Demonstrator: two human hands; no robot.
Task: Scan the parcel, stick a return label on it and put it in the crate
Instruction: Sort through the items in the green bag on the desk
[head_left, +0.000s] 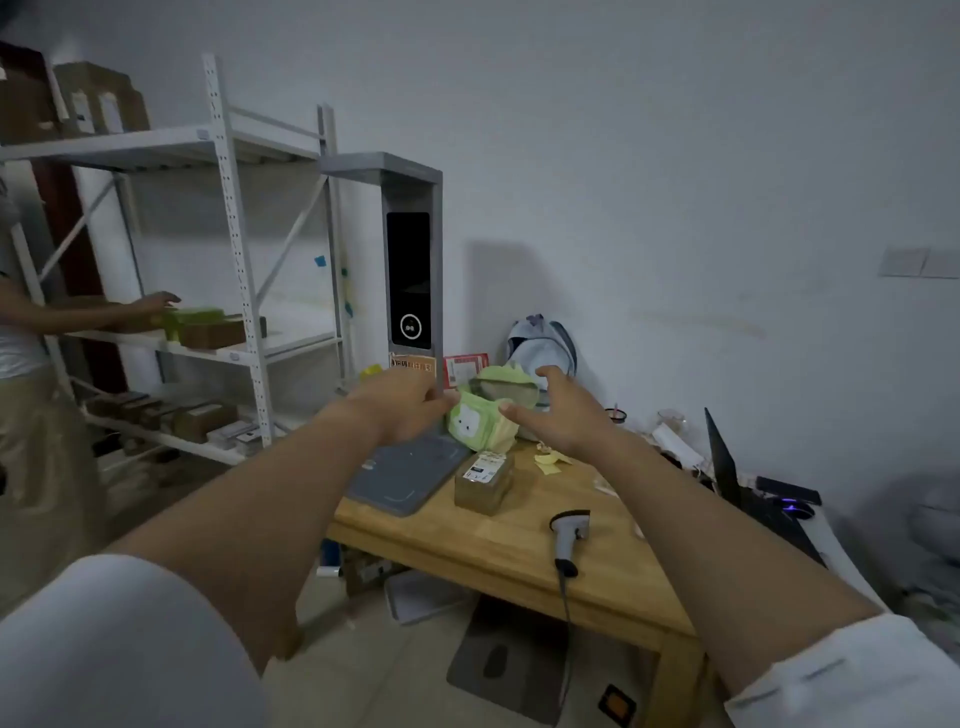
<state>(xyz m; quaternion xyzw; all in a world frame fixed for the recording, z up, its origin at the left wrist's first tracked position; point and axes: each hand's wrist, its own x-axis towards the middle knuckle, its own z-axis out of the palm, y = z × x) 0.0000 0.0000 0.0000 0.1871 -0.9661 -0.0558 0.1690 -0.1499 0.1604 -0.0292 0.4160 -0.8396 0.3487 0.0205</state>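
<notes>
**A:** Both arms are stretched out over the light wooden tabletop (498, 540). What's the left hand (400, 402) doing?

**B:** Its fingers (441, 401) are curled in against the edge of the soft green bag with a white cartoon face (475, 423). It looks like a pinch on the bag's left side, though the fingertips are partly hidden.

**A:** And the right hand (558, 415)?

**B:** Open, fingers spread, palm turned toward the bag, thumb just beside its right edge. I can't tell whether it's touching.

**A:** Where's the parcel?

**B:** The small brown cardboard parcel wrapped in clear tape, with a white label on top (484, 480), sits on the tabletop just below the green bag. Neither hand is on it.

**A:** Scanner?

**B:** The grey handheld barcode scanner (569, 535) lies on the tabletop near the front edge, to the right of the parcel, and its dark cable drops over the edge.

**A:** What else is there?

**B:** A flat grey pad (408, 475) to the left of the parcel, with a tall grey kiosk with a black screen (410, 270) rising behind it. Yellow paper scraps (550, 461) lie to the right of the parcel.

**A:** And off to the left?

**B:** White metal shelving (234, 218) holding brown boxes, and another person's hand (158, 301) reaching onto the middle shelf.
</notes>
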